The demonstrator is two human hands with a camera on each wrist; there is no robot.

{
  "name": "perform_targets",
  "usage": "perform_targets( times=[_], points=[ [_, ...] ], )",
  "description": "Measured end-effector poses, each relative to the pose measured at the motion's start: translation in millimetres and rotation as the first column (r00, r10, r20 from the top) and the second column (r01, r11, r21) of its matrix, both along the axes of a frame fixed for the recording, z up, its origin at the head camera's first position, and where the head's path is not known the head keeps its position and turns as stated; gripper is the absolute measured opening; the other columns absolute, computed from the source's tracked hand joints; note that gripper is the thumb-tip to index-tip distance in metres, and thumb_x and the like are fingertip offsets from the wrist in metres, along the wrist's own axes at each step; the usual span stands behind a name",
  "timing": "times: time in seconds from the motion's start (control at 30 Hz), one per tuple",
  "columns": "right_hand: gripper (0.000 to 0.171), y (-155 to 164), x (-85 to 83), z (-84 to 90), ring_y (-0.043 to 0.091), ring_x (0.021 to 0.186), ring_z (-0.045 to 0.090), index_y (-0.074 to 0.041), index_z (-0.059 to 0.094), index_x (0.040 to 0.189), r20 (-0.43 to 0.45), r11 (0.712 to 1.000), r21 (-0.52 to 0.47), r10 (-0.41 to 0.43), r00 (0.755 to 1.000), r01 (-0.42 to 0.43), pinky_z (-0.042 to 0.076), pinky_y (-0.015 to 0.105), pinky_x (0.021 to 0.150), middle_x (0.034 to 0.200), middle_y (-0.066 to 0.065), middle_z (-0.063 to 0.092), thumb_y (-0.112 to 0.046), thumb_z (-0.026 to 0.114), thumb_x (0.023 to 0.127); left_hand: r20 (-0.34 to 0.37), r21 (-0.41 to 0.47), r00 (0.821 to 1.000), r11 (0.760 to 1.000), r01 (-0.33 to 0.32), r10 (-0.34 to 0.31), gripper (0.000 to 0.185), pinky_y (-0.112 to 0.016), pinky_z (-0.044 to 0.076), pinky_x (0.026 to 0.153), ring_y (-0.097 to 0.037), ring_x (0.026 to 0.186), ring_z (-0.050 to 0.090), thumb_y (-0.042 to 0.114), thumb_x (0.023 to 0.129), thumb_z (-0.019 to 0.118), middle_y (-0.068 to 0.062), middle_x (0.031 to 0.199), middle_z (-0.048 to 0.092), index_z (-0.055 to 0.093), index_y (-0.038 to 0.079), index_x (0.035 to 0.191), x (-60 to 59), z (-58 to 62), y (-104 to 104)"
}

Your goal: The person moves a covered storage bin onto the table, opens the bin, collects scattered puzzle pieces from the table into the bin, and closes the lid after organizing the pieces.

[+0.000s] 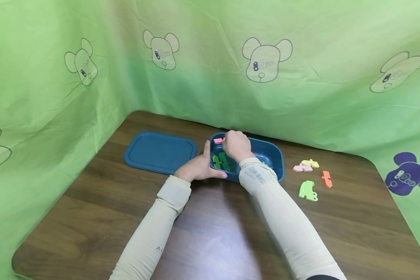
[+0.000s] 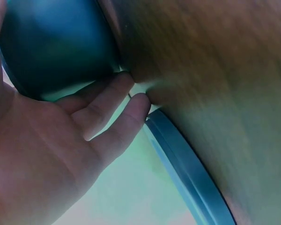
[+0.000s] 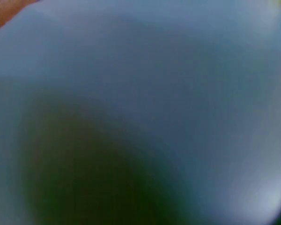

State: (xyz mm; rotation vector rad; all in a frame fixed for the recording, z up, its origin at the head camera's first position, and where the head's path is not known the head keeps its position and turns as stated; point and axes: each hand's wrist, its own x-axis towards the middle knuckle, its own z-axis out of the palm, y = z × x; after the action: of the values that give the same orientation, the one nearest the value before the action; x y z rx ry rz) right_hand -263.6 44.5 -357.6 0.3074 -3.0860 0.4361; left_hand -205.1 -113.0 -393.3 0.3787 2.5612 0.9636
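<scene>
A blue plastic box (image 1: 280, 155) stands near the table's back edge, holding several small notched pieces. My left hand (image 1: 199, 167) spreads round its near left corner, thumb along the near side and straight fingers against the left end. In the left wrist view the fingers (image 2: 100, 108) touch the box wall (image 2: 61, 42). Inside the box, my right hand (image 1: 237, 146) pinches the right end of a pink notched piece (image 1: 218, 140) by the back left corner; its fingertips are hidden. Two green pieces (image 1: 224, 161) lie below it. The right wrist view is mostly blurred blue.
Left of the box lies its flat blue lid (image 1: 161, 151). On the table to the right are a yellow piece (image 1: 310, 163), a light pink piece (image 1: 302, 168), an orange piece (image 1: 326, 179) and a light green frog-shaped piece (image 1: 307, 191). A green printed curtain (image 1: 210, 97) hangs behind.
</scene>
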Motion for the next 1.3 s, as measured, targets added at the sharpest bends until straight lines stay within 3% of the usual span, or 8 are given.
perform_targets(
  times=[0.27, 0.67, 1.07, 1.3],
  points=[
    [0.018, -1, -4.4, -4.5, 0.027, 0.064, 0.057, -0.002, 0.07, 0.089, -0.01, 1.0, -0.009, -0.001, 1.0, 0.001, 0.05, 0.038, 0.06, 0.071, 0.01, 0.061, -0.016, 0.062, 0.099, -0.009, -0.012, 1.0, 1.0, 0.003, -0.003, 0.133, -0.04, 0.046, 0.098, -0.028, 0.117, 0.059, 0.064, 0.083, 0.074, -0.022, 0.143, 0.053, -0.022, 0.01, 0.158, -0.5, 0.0, 1],
    [0.017, 3, -7.5, -6.8, 0.029, 0.069, 0.06, -0.001, 0.07, 0.092, 0.005, 0.996, -0.028, -0.082, 0.997, 0.082, 0.054, 0.045, 0.064, 0.082, 0.014, 0.065, -0.014, 0.061, 0.097, -0.027, -0.001, 1.0, 1.0, 0.008, -0.008, 0.133, -0.04, 0.046, 0.097, -0.027, 0.113, 0.06, 0.063, 0.083, 0.075, -0.022, 0.138, 0.055, -0.021, 0.01, 0.158, -0.7, -0.7, 0],
    [0.021, 3, -8.2, -8.8, 0.029, 0.071, 0.06, 0.002, 0.074, 0.101, 0.025, 0.996, -0.031, -0.085, 0.996, 0.085, 0.054, 0.042, 0.068, 0.082, 0.014, 0.066, -0.017, 0.064, 0.099, -0.022, -0.008, 1.0, 1.0, 0.002, -0.002, 0.133, -0.04, 0.047, 0.096, -0.026, 0.11, 0.059, 0.064, 0.083, 0.075, -0.021, 0.136, 0.056, -0.021, 0.01, 0.158, -1.9, -2.3, 0],
    [0.018, 12, -11.8, -15.5, 0.032, 0.08, 0.064, -0.003, 0.073, 0.087, 0.047, 0.997, 0.033, -0.077, 0.996, 0.075, 0.054, 0.049, 0.072, 0.087, 0.015, 0.069, -0.017, 0.066, 0.097, -0.033, -0.014, 0.999, 1.0, 0.005, -0.005, 0.135, -0.041, 0.044, 0.102, -0.031, 0.126, 0.054, 0.064, 0.081, 0.076, -0.026, 0.149, 0.045, -0.019, 0.008, 0.159, -3.3, -3.5, 0]
  ],
)
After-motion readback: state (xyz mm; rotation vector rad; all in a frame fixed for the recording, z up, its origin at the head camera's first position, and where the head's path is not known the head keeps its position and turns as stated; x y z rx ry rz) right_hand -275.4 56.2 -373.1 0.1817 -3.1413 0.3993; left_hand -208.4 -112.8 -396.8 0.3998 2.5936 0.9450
